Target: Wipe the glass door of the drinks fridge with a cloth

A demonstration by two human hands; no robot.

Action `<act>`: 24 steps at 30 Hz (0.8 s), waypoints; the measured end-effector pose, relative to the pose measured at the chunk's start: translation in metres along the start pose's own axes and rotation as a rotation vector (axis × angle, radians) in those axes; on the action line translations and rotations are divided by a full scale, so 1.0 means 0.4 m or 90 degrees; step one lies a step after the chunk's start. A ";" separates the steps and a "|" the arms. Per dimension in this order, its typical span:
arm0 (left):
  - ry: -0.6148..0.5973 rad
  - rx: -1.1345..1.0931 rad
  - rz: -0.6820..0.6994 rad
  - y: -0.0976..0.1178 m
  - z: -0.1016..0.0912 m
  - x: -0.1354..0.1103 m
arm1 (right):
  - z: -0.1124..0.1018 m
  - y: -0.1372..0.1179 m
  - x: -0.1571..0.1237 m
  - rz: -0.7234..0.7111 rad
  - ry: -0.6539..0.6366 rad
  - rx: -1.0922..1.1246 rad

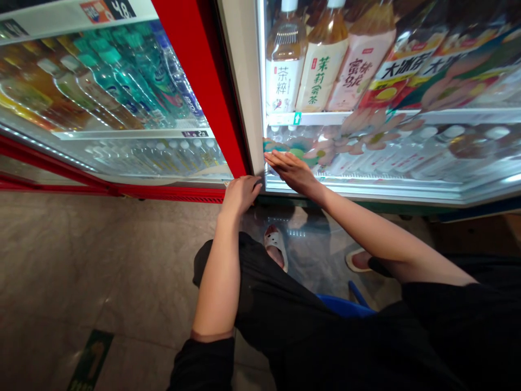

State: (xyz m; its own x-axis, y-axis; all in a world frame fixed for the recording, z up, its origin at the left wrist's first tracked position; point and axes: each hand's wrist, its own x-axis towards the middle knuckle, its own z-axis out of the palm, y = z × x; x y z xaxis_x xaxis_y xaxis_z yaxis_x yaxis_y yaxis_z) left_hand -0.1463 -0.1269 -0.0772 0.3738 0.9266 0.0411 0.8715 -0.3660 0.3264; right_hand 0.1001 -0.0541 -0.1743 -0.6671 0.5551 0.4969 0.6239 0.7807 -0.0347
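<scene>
My left hand (pixel 241 194) curls its fingers round the lower edge of a glass fridge door (pixel 260 136), at the corner where the white frame meets the red fridge beside it. My right hand (pixel 290 169) lies flat, fingers stretched and together, pressed on the glass of the same door near its bottom left corner. Behind the glass stand tall tea bottles (pixel 321 65) on an upper shelf and clear water bottles (pixel 407 152) on the lower one.
A red-framed fridge (pixel 191 81) full of bottled drinks stands to the left. Below lies a grey tiled floor (pixel 101 260). My legs in black trousers and white slippers (pixel 277 244) are by the fridge base, over a blue stool (pixel 345 304).
</scene>
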 end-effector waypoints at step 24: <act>0.034 -0.030 -0.056 -0.006 -0.044 -0.033 | 0.078 0.015 0.004 -0.102 0.000 0.052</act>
State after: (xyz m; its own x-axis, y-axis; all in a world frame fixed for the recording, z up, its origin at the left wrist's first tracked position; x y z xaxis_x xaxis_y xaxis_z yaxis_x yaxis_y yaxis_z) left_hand -0.1591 -0.1365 -0.0620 0.2784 0.9586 0.0596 0.8838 -0.2800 0.3749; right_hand 0.0900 -0.0397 -0.2007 -0.7556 0.4212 0.5018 0.4742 0.8801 -0.0246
